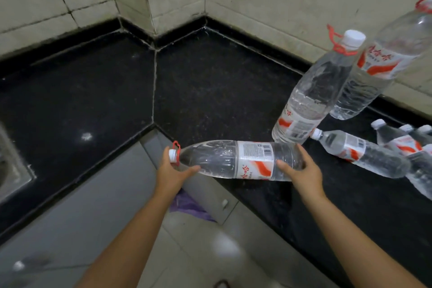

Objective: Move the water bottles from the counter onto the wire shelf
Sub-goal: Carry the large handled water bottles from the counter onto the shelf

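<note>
upright bottles (311, 98) beside bare counter (210, 91)

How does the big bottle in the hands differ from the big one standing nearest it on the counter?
The held bottle lies on its side, cap pointing left; the standing bottle is upright on the black counter, cap up. The held one is gripped near its neck by the left hand and at its base by the right hand; nothing grips the standing one. Both are clear, with a white cap, red loop handle and red-and-white label.

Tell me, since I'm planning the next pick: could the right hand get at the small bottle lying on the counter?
Probably not yet: the right hand grips the big bottle with the left hand. Otherwise the small lying bottle sits unobstructed nearby.
</note>
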Available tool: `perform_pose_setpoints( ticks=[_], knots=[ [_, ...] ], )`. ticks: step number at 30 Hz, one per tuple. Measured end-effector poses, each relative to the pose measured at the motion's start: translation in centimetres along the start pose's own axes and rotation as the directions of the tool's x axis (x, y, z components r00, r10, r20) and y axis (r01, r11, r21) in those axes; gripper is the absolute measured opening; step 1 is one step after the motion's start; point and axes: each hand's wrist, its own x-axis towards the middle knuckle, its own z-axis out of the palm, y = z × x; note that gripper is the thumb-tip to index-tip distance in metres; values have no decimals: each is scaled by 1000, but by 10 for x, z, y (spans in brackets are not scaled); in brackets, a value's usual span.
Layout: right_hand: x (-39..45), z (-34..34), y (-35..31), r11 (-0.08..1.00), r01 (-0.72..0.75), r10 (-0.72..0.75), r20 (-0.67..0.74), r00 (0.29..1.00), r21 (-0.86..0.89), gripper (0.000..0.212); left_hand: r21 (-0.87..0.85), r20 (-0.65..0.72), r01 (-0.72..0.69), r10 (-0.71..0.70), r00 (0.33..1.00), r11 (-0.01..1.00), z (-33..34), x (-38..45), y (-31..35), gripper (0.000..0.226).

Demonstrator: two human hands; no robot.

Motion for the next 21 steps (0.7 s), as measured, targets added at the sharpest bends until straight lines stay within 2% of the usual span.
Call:
perform_pose_setpoints(
  ticks=[1,2,3,6,10,11,13,14,18,21],
  knots=[
    [-3,0,0,1000,-20,20,-19,1000,23,73,-15,16,4,-4,1000,1000,-1,-1,0,84],
    [-5,0,-1,999,-25,27,-30,999,44,73,-30,31,5,-4,1000,1000,-2,-1,1,90],
    [-8,0,-1,997,-29,32,-40,999,65,73,-39,34,9,-8,999,999,-2,0,3,86],
    [-15,-2,0,996,-44,51,-81,995,81,74,-29,18,-13,13,1000,999,-1,2,10,55],
    [-32,-13,9,990,-94,108,-134,985,107,78,-70,40,-13,15,999,997,5,-9,23,42],
    [-38,-19,13,986,-106,125,-152,980,128,77,-80,39,-14,17,999,997,11,-12,26,46],
    [-51,-35,19,981,-112,143,-194,970,161,77,-80,49,-14,18,999,997,23,-22,39,77],
    [-57,-44,21,979,-108,144,-218,965,172,77,-73,64,-34,38,997,997,31,-27,46,84],
    [-83,-93,31,974,-73,142,-326,935,216,74,-47,133,-115,120,984,992,64,-55,68,84],
    [-113,-140,41,972,-33,132,-421,897,234,71,-92,214,-151,168,962,984,97,-91,88,84]
  ],
)
